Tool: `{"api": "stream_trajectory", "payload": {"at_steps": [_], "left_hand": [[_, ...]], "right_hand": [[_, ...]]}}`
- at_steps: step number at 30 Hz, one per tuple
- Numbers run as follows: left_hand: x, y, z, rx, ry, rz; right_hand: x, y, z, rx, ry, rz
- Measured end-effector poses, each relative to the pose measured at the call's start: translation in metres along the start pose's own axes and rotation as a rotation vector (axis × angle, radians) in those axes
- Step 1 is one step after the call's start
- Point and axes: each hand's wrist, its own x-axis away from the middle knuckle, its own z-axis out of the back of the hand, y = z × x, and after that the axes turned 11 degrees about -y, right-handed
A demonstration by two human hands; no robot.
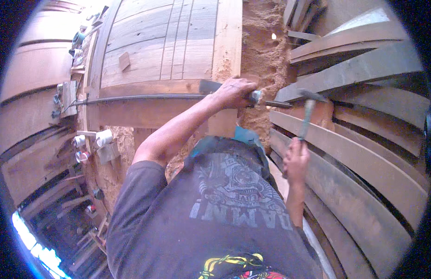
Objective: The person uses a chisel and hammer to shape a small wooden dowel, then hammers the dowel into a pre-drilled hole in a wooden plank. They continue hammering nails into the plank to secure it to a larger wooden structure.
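Note:
My left hand (234,92) is closed around the right end of a long bar clamp (145,97), beside its teal fitting (257,96). The dark bar lies across the end of a wooden panel (145,46) with grooved boards and a frame. A short dark block (209,86) sits next to my left wrist. My right hand (297,158) grips the handle of a hammer (307,116), raised to the right of the clamp's end. The hammer's head is slightly blurred and stands apart from the clamp.
Long planks (355,162) are stacked on the right, close to my right arm. Sawdust (264,56) covers the ground beside the panel. A small wood chip (124,61) lies on the panel. White cups (103,138) stand at the left, with more boards (36,69) beyond.

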Motion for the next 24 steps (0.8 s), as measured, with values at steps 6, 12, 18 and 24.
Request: {"api": "stream_trajectory", "payload": {"at_steps": [6,12,18,24], "left_hand": [[0.024,-0.005,0.067,0.047,0.67,0.052],[0.178,0.022,0.131,-0.125,1.136,0.664],[0.329,0.073,0.036,0.419,1.357,0.627],[0.385,0.184,-0.174,0.598,1.173,1.573]], "right_hand": [[-0.033,-0.03,0.023,-0.095,0.159,0.201],[-0.07,-0.033,-0.018,0.119,0.242,0.652],[-0.093,-0.073,-0.082,0.485,-0.298,0.483],[-0.084,-0.078,-0.135,0.724,-0.716,0.645]]}}
